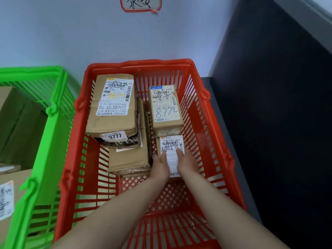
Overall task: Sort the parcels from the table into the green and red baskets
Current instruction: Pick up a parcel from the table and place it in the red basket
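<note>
Item 1, small parcel (172, 143): brown box with a white shipping label facing up, sitting low in the near right part of the red basket (225, 144), directly between the two hands; whether it is resting on the basket floor cannot be told

Item 2, left hand (159, 164): gripping the parcel's left side, thumb lying over the label's edge, the other fingers going down the side out of sight

Item 3, right hand (187, 163): gripping the parcel's right side in the same way, thumb pressing on the label; both forearms are reaching in over the basket's near rim

Item 4, parcel marked 8772 (166, 112): lying just behind the held parcel, touching it or nearly so, label up, against the basket's right wall

Item 5, parcel marked 9777 (113, 106): the largest box, occupying the far left of the red basket and sitting tilted on top of a flatter taped parcel (129, 159), which is lying just left of the left hand

Item 6, green basket (59, 108): standing beside the red basket on its left, holding cardboard boxes (16, 121)

Item 7, handwritten wall label (141, 3): red-bordered, hanging on the pale wall above the red basket
</note>
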